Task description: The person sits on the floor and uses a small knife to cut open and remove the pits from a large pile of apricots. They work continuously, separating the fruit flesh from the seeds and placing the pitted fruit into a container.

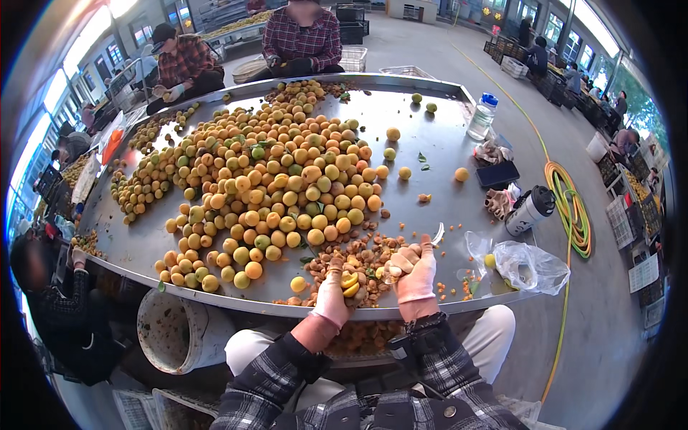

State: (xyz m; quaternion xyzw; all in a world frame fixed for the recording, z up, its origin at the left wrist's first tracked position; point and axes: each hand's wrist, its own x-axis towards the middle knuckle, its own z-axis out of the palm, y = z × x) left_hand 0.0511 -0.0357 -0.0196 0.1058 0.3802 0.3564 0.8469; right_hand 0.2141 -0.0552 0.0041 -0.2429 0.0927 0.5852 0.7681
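In my gloved left hand (331, 299) is a split apricot (350, 285), its yellow cut flesh facing up. Just to the right, my gloved right hand (415, 274) is closed around a small knife whose curved blade (439, 234) points away from me beyond the thumb; its handle is hidden. Both hands are over the near edge of a metal table (408, 207). A heap of brown apricot stones (328, 260) lies beneath and between them. Beyond it spreads a large pile of whole apricots (279, 177), mostly orange and yellow with some green.
On the right stand a water bottle (482, 117) and a tumbler (529, 209), near a phone (497, 174) and a plastic bag (529, 266). A white bucket (207, 336) lies tilted below the table's left front. Co-workers sit around; a coiled hose (570, 209) is on the floor.
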